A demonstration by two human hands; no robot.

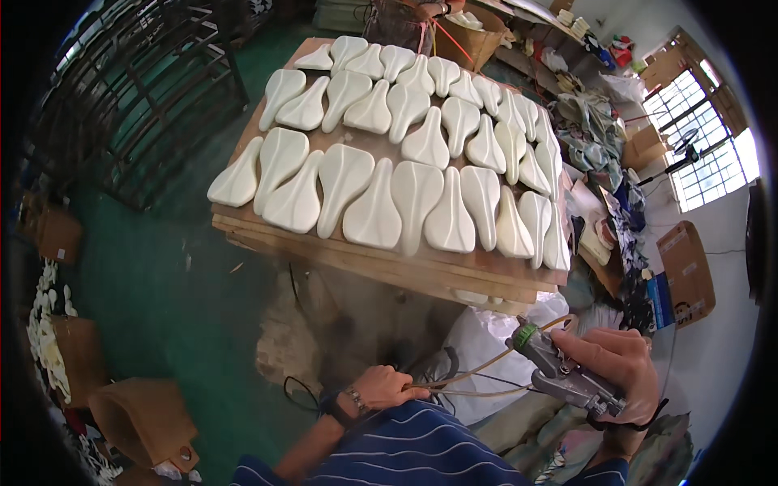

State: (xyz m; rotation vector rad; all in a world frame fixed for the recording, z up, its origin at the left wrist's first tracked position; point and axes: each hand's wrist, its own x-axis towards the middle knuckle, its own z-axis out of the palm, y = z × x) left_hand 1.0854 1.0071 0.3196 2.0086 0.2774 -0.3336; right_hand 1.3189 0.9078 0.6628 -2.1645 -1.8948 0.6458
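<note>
Head view, right hand (620, 364) gripping spray gun (559, 370), left hand (381, 390) clasped around hose (470, 374), white saddles (425, 146) beyond

Just left of the right fingers (579, 350), and right of the left fingers (397, 387), bulges a whitish translucent plastic sheet (480, 336). Beyond the right fingers, up and to the right, a barred window (707, 178) lets in daylight, with an upright brown carton (685, 271) below it and a blue box (660, 300) beside that. Grey-green cloth (598, 139) is heaped farther ahead of the right fingers. Well left of the left fingers, an open-mouthed cardboard box (146, 425) sits on the green floor (203, 300); far ahead on that side stands a dark metal rack (154, 89).
</note>
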